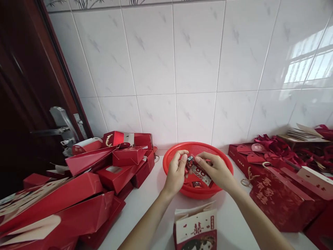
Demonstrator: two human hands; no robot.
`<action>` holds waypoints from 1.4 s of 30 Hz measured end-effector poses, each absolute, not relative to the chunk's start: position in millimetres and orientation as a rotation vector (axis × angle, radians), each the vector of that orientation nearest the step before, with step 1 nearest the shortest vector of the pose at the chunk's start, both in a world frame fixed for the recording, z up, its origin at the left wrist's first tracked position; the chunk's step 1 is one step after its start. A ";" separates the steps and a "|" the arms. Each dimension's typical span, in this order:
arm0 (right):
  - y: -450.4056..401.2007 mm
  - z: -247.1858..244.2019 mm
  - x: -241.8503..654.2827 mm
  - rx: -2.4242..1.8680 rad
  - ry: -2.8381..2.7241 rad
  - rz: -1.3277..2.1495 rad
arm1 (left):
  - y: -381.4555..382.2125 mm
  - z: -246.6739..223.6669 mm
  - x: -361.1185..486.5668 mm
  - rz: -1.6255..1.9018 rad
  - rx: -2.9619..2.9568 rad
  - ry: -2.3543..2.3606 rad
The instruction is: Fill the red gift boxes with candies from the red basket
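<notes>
While a small wrapped piece (pixel 190 160) is pinched by left hand (pixel 176 173) and right hand (pixel 216 170) over the red basket (pixel 200 193), light pressure is advised (wrapping may slip); both grasps are narrow. Hands are best held low.

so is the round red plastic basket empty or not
Not empty: a small dark-red wrapped piece lies inside the round red plastic basket; how full, I cannot tell.

On my feed the packet (pixel 190 160) between left hand (pixel 177 171) and right hand (pixel 215 169) is too small to read — I can't tell which grips it! The right hides part of the basket (pixel 195 193); near box (pixel 196 226), cut by the bottom edge — red boxes (pixel 59 199) and door (pixel 26 86), by the left.
</notes>
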State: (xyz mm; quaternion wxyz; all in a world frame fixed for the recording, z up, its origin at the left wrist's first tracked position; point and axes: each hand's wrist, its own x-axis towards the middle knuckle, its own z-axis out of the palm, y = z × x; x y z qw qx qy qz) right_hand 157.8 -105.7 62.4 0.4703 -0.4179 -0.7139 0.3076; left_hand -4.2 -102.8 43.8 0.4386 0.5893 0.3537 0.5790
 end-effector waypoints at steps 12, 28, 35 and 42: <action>-112.8 74.4 167.2 -0.872 -1.641 0.816 | -110.8 53.2 -10.7 1.254 1.694 0.803; -118.3 79.5 169.1 -0.872 -1.733 0.581 | -112.5 55.9 -12.7 1.292 1.668 0.740; -119.8 80.8 169.6 -0.832 -1.717 0.588 | -116.3 59.1 -8.9 1.346 1.612 0.742; -123.1 85.9 172.6 -0.864 -1.682 0.761 | -118.2 57.5 -7.2 1.350 1.529 0.797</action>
